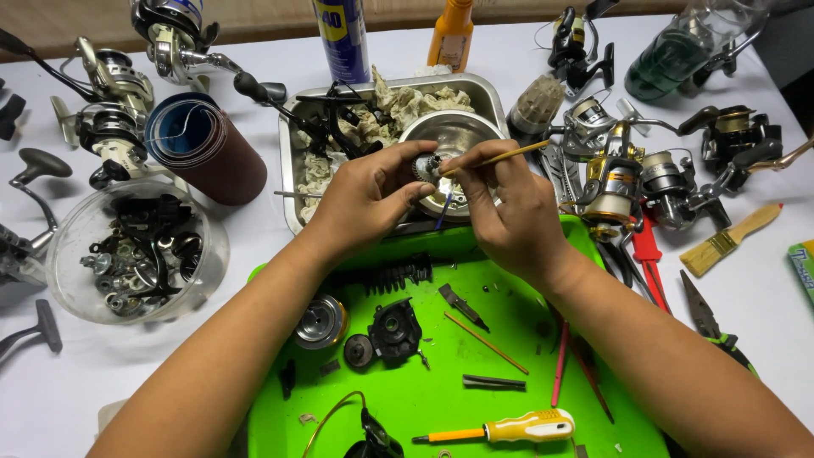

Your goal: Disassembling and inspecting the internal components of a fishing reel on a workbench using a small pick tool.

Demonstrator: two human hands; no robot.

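White table crowded with fishing reels | left hand [369, 199] pinches small gear part [426, 167] at its fingertips | right hand [509, 208] pinches thin brush [496, 156], shaft slanting up-right, tip meeting the part (between both hands, over green tray [407, 399]).

One head-worn camera is looking steeply down onto the table [763, 305] from just above the person's forearms, facing away from the person's body. It is sitting close: the green tray [424, 399] is filling the lower middle, running off the bottom edge. Beyond the tray, the metal pan [292, 170] is lying mid-frame, and the table's far edge is showing at the top.
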